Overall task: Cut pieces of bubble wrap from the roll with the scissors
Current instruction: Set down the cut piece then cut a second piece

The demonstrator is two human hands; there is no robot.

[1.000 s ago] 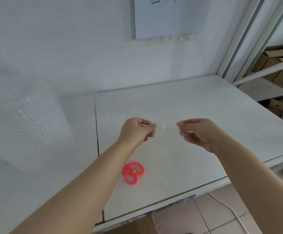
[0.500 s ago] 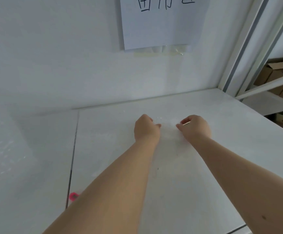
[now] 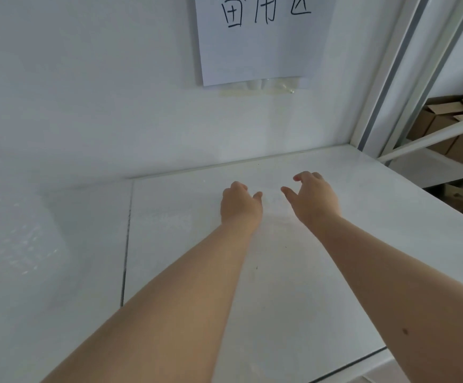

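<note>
One bubble wrap roll (image 3: 12, 239) at bench (image 3: 390, 244) far left, blurry. One faint clear wrap piece (image 3: 273, 205) flat between two hands: left hand (image 3: 240, 207) loosely curled, right hand (image 3: 314, 199) fingers spread, both empty. One paper sign (image 3: 258, 40) on wall.

Two hands reach across a white surface toward its far edge.

The left hand (image 3: 240, 207) is curled palm down, its fingers (image 3: 238, 187) bent under, near the surface's (image 3: 293, 286) far edge. The right hand (image 3: 314, 200) lies just beside it, fingers spread and loose, thumb pointing at the left hand. A faint clear piece (image 3: 273, 214) of wrap lies flat between and under them; whether either hand touches it cannot be told. The roll (image 3: 12, 239) stands at the left edge, blurred. A paper sign (image 3: 260, 42) with handwritten characters hangs on the wall above. Cardboard boxes (image 3: 451, 125) fill a shelf beyond the far right corner.
</note>
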